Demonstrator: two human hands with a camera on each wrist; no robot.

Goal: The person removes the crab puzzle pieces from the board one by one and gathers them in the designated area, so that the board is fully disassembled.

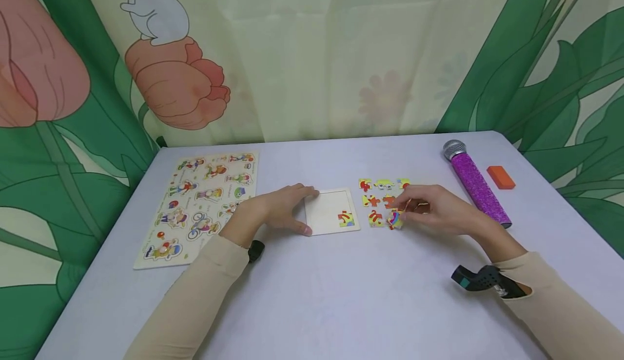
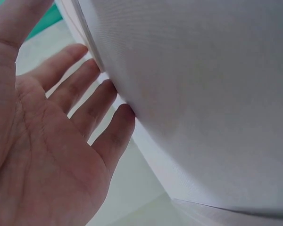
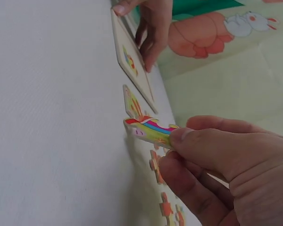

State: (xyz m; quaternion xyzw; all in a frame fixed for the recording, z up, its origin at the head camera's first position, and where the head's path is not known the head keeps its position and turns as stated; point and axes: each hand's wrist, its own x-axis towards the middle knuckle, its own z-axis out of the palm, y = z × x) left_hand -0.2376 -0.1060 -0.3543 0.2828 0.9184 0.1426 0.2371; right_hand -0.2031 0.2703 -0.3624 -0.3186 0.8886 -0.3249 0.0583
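Observation:
My right hand [image 1: 436, 208] pinches a jigsaw piece [image 3: 153, 130] with a rainbow stripe between thumb and fingers, raised over the loose pieces in the right wrist view. Several other puzzle pieces [image 1: 371, 201], red, yellow and green, lie in rows beside and under that hand. Left of them is a pale square puzzle board [image 1: 322, 214] with a raised rim, one piece [image 1: 346, 219] lying in its lower right corner. My left hand [image 1: 280, 208] rests at the board's left side, thumb at the near corner and forefinger at the far one. Its fingers [image 2: 92, 110] look loosely extended in the left wrist view.
A larger picture board [image 1: 197, 203] with several cartoon figures lies at the left of the white table [image 1: 341, 300]. To the right are a purple glitter microphone [image 1: 480, 187] and an orange block [image 1: 500, 177]. A printed curtain [image 1: 312, 51] hangs behind the table.

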